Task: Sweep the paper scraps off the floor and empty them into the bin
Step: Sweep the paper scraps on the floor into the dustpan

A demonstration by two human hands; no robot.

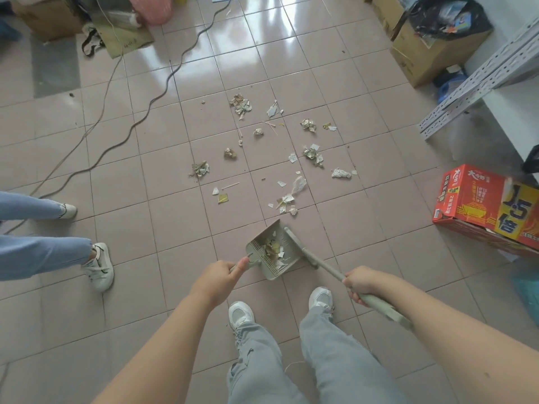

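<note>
Few scraps in dustpan [274, 252]; most paper scraps [274, 153] still on floor. Left hand [217, 282] clasps dustpan handle, right hand [361, 282] wrapped round broom [326, 266]. Emptying undone.

Left hand [223, 277] gripped on handle of grey-green plastic dustpan [274, 252], a few torn paper scraps inside. Right hand [360, 282] closed on grey-green broom handle [329, 269], broom head just beside pan's right edge. Loose crumpled paper scraps [271, 153] scattered on pink tiled floor [145, 199] at 12 o'clock from pan. Red-yellow printed cardboard box [487, 205] at 3 o'clock. Grey cable [163, 91] at 10 o'clock.
</note>
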